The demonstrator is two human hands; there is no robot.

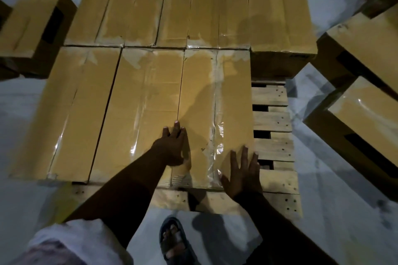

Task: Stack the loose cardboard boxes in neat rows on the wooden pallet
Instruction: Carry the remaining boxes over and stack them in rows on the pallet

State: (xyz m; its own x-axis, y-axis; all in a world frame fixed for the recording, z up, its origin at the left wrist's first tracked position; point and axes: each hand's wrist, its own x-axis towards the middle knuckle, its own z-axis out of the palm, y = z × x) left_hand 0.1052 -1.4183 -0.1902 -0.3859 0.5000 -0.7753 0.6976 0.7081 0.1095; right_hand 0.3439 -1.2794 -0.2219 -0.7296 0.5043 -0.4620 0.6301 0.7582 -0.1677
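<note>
Slatted wooden pallet (pixel 271 97), taped rectangular cardboard boxes (pixel 148 103)

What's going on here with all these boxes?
A person is loading cardboard boxes onto a wooden pallet. Both hands lie flat, fingers straight, on the right-end box of the near row. The left hand is at its seam with the neighbouring box, and the right hand is at its near right corner. Bare slats show beside that box, and loose boxes sit on the floor around.
</note>
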